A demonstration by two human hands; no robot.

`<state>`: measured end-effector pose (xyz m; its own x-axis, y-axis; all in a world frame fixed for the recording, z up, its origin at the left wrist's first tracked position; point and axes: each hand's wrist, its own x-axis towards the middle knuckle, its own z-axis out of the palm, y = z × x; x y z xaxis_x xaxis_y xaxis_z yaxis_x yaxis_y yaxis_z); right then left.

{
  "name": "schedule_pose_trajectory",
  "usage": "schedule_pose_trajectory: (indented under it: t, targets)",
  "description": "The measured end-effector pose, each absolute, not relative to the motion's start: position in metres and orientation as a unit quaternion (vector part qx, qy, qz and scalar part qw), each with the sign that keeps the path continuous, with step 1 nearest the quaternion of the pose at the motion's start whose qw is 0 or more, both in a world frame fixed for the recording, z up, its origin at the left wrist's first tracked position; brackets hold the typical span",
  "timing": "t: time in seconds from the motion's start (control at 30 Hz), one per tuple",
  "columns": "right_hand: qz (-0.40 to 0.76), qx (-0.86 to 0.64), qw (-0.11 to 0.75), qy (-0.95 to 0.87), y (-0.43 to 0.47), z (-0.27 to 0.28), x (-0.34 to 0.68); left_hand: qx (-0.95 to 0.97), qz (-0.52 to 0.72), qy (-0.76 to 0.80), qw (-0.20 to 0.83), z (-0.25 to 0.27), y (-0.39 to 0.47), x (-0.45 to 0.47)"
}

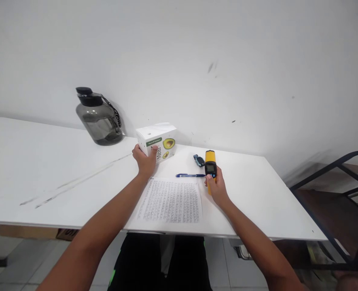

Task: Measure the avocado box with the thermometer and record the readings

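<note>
Straight ahead, near the centre of the frame, my left hand [144,160] is wrapped around the near corner of a white carton [157,141] printed with avocado pictures, fingers closed on its side while it stands upright on the white table [45,161]. My right hand [217,186], just right of centre, is clenched around the handle of a yellow handheld thermometer [210,166], its dark screen facing me and its nose pointing away toward the wall.

Between my hands, a printed sheet of paper [171,201] lies flat at the table's near edge, covered in rows of text too fine to read. A blue pen [190,175] lies sideways just beyond the sheet, its tip close to the thermometer. Beside it, slightly farther back, sits a small dark blue gadget [198,160] that I cannot identify. In the upper left, a smoky grey water jug [99,118] with a black lid and strap stands against the wall, well apart from the carton.

At the right edge, a dark metal frame [342,178] is cut off by the picture. Below the table, my dark clothing [160,262] shows, and a cardboard box [30,232] is mostly hidden under the tabletop at lower left. The carton's lettering is partly covered by my fingers.
</note>
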<state>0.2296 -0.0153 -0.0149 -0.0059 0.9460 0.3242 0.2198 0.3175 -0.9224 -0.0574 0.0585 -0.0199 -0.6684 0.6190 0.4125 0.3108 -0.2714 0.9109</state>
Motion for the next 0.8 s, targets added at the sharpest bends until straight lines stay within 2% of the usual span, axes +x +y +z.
schedule_pose_trajectory:
  t: [0.17,0.8]
  targets:
    - [0.400,-0.462,0.520,-0.598,-0.0153,-0.0147,0.2296,0.394,0.677,0.611,0.114,-0.0202,0.0583,-0.0575]
    - [0.381,-0.478,0.507,-0.607,-0.0177,-0.0115,0.2316,0.391,0.676,0.616,0.101,-0.0206,0.0597,-0.0577]
